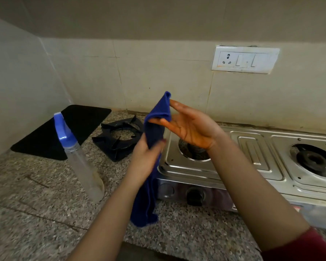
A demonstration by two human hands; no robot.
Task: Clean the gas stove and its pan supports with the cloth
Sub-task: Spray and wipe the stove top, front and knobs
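- Gripping the cloth (154, 132) mid-length, left hand (145, 159) holds it by the stove's (252, 153) left edge.
- Right hand (192, 127), fingers spread, has its top draped over the thumb.
- Pan support (105, 146) lies left of the stove.

Beige tiled wall (158, 72) with a white switchboard (245, 59) rises behind a speckled granite countertop (36, 204).

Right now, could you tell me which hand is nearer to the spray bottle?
Left. The left hand grips the cloth just right of the spray bottle; the right hand is farther right, over the stove.
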